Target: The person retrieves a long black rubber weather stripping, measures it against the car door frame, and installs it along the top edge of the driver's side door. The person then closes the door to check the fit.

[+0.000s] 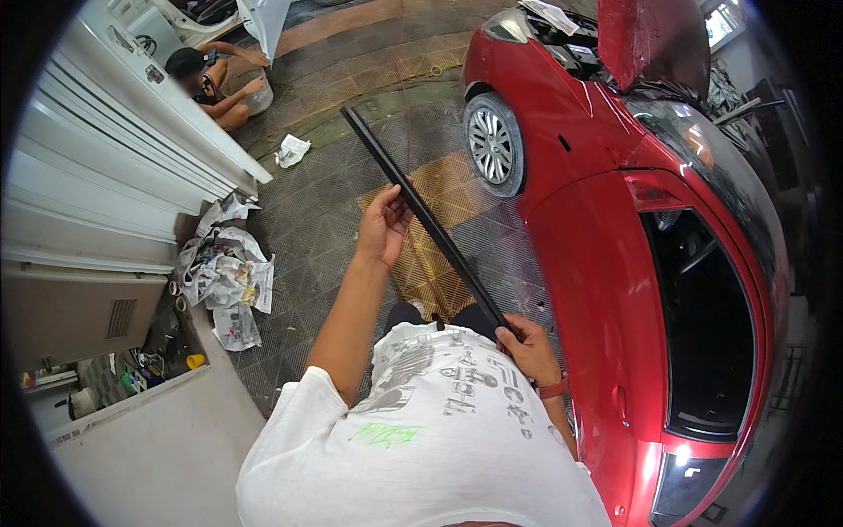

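Observation:
A long, straight black trim strip (430,221) slants in front of me, from upper left down to my waist on the right. My left hand (385,225) grips it near its middle, with the thumb on the strip and the fingers curled at its edge. Around the strip's lower end, close to my shirt, my right hand (530,350) is closed, a red band on that wrist. The strip's far end points up over the floor, touching nothing. Just right of the strip stands a red car (584,263) with its hood raised.
Crumpled newspaper (230,268) lies by the wall at left, and another paper piece (292,151) farther off. A person (213,83) crouches at the far left beside a bucket (260,97). A shelf of tools (132,378) sits lower left. Grated tiles (307,215) cover the floor.

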Demonstrator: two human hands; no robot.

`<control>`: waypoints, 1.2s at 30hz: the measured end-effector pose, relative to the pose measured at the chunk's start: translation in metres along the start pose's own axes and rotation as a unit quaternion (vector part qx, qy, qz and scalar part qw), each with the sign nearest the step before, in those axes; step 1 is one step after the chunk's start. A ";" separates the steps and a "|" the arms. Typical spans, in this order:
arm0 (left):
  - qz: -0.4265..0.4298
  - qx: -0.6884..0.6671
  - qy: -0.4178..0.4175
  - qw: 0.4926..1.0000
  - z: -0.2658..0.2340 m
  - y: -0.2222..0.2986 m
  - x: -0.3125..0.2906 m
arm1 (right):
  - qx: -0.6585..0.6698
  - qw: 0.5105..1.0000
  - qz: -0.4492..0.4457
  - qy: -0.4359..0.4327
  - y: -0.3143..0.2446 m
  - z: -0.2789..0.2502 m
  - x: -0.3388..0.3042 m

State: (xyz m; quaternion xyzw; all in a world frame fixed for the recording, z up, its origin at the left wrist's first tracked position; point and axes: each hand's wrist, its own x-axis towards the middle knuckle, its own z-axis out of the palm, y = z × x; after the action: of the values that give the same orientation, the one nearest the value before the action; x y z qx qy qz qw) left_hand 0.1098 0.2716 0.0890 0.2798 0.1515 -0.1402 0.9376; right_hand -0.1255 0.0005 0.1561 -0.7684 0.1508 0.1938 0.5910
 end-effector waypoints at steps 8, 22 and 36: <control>-0.032 -0.028 -0.073 0.996 0.016 -0.029 -0.001 | 0.078 0.996 0.041 0.018 0.021 -0.015 -0.018; -0.175 0.012 -0.153 0.973 0.074 -0.171 -0.071 | 0.208 0.973 0.044 0.089 0.137 -0.051 -0.156; -0.033 0.314 -0.110 0.942 0.061 -0.260 -0.182 | 0.184 0.972 0.063 0.131 0.241 -0.055 -0.314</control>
State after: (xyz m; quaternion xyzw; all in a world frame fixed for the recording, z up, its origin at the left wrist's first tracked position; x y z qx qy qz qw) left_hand -0.1343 0.0603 0.0783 0.5378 0.0048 -0.2417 0.8077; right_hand -0.5064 -0.1133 0.1135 -0.6540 0.3081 0.0971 0.6840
